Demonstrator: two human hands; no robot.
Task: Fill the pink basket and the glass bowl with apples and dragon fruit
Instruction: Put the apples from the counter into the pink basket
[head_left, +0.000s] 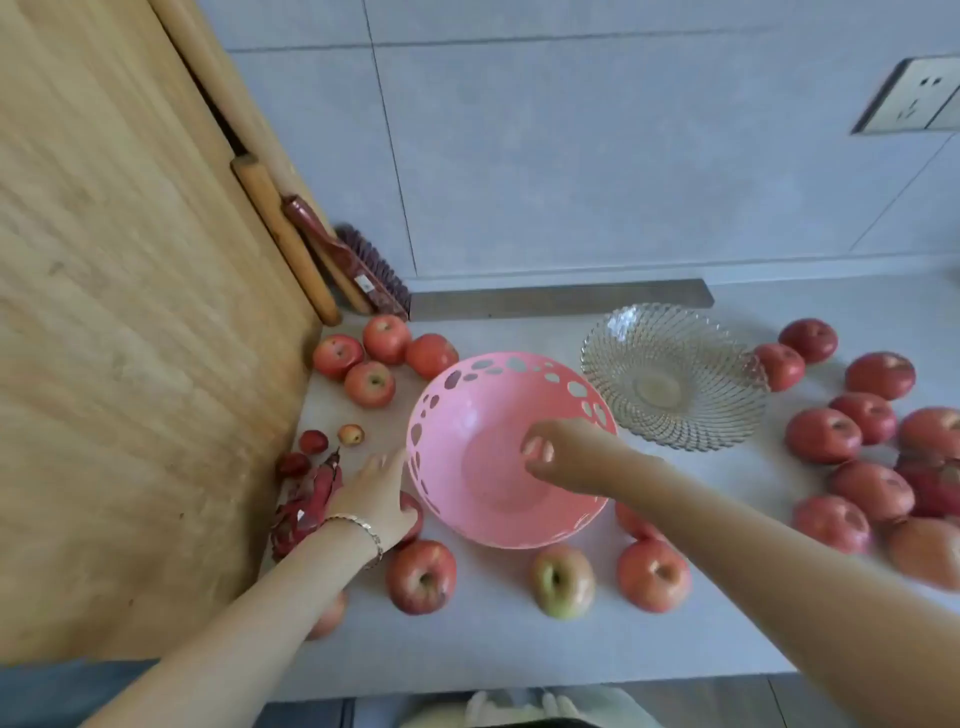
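While both arms reach in over the grey worktop (493, 639), the pink basket (483, 410) sits centre, empty, tipped a little toward the camera. Right hand (558, 460) is inside the basket above its floor, fingers curled loosely with gaps between them, nothing visibly held. Left hand (376, 499) is flat on the worktop at the basket's left rim, fingers spread and extended; an apple (413, 517) lies partly under the heel of the palm, and I can't tell if it's gripped or just touched. A bracelet (363, 530) is on that wrist. The glass bowl (675, 376) sits just right of and behind the basket, empty, rims nearly touching. Dragon fruit (306, 506) lies just left of the left hand, against the wooden board (130, 338) that stands on the left. Four apples (384, 338) are clustered behind-left of the basket; two small red fruits and one small pale one (350, 434) sit beside the board. Three apples lie in front of the basket, the middle one greenish (562, 581). A larger group of apples (823, 435) is spread on the right side of the worktop, well apart from the basket. A brush (363, 270) and a rolling pin (283, 239) lean behind the board against the wall.
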